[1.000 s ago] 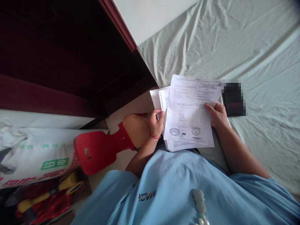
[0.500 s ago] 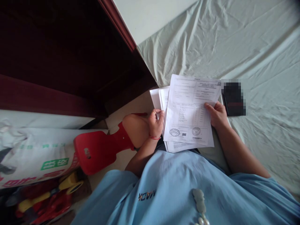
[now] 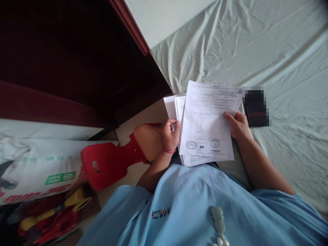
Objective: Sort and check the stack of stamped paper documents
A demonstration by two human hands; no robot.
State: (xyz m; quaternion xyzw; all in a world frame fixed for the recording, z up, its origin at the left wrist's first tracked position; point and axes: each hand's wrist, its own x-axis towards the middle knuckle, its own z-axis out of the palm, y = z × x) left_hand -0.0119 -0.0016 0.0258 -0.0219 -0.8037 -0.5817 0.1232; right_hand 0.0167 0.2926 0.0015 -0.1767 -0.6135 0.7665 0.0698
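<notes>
The papers are up over the person's lap, by the left edge of the bed. The left hand, fingers curled, pinches their left side; the right hand grips the right side, thumb on the front sheet. Just beside it on the bed lies a blurred dark object. What the white sack holds, I can't tell from here.

Wears light-blue short-sleeved shirt with dark lettering; pale lobed pendant, white beads; red cord bracelet, left wrist; gold-toned ring, left hand.
</notes>
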